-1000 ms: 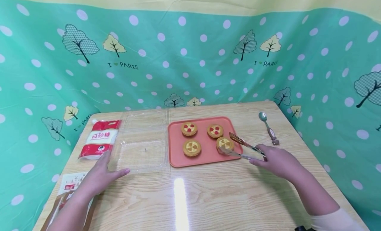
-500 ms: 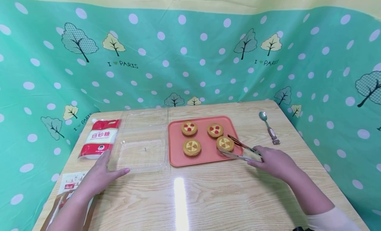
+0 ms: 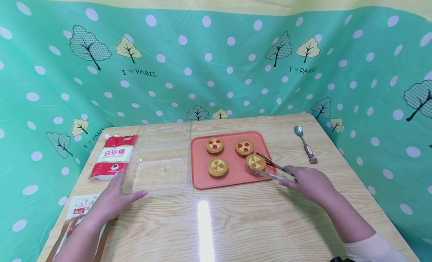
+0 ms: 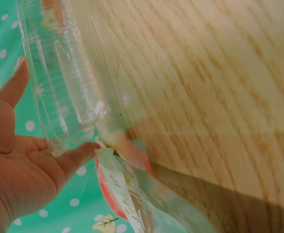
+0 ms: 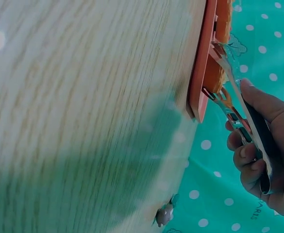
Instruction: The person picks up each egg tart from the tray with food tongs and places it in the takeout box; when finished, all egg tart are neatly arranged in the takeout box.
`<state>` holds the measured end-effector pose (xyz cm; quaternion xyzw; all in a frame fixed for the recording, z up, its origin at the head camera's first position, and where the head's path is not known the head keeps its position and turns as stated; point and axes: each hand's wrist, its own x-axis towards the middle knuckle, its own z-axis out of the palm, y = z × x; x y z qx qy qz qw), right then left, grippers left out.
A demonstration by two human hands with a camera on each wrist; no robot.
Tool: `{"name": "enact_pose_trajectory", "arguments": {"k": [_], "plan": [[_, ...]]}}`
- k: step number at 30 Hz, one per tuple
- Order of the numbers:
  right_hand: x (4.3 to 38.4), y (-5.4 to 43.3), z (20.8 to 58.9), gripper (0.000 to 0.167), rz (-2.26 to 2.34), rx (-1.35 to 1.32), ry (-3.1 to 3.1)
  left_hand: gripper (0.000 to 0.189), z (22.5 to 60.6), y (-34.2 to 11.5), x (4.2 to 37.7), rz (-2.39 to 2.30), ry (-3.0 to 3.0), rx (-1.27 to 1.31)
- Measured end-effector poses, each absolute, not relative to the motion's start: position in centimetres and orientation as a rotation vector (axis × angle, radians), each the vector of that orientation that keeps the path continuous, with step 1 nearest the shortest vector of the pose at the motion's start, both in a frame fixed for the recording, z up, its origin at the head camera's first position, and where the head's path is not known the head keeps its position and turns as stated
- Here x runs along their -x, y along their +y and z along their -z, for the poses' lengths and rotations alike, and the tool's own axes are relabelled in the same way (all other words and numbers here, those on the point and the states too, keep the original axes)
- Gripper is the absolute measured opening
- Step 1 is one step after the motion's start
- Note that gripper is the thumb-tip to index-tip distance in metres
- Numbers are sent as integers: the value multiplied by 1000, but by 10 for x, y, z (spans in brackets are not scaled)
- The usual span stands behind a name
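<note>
My right hand [image 3: 308, 184] grips a pair of metal tongs [image 5: 251, 119], whose tips stand on either side of the nearest-right egg tart [image 3: 255, 162] on the pink tray [image 3: 236, 181]. Three other tarts lie on that tray: one plain-topped tart [image 3: 217, 167] in front, and two with red pieces, a left one [image 3: 214, 145] and a right one [image 3: 244, 147]. My left hand [image 3: 113, 197] has its fingers spread at the left front corner of the clear plastic box [image 3: 162, 175], thumb along its near side; the box's lid [image 3: 165, 136] stands folded back behind.
A red and white sugar bag [image 3: 113, 157] lies left of the box. Under my left forearm is a brown and white package [image 3: 81, 209]. To the tray's right lies a spoon [image 3: 305, 145] with a bear-shaped handle end. A dotted green curtain [image 3: 216, 67] surrounds the table.
The right hand has shifted slightly left with the tongs, and their tips have moved to straddle the front right tart. The left hand stays where it was.
</note>
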<state>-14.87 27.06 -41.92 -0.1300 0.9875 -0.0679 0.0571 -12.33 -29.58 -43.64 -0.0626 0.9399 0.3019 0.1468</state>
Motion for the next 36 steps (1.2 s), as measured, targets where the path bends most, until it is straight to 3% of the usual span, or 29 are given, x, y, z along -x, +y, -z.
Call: {"name": "enact_pose_trajectory", "arguments": {"k": [12,36], "plan": [[148,271,418,58,156,425,3025,128,437,-297,123,-862,2709,185],[158,245,384,63,205,621,3117,129,436,-297,123,-857,2698,196]]}}
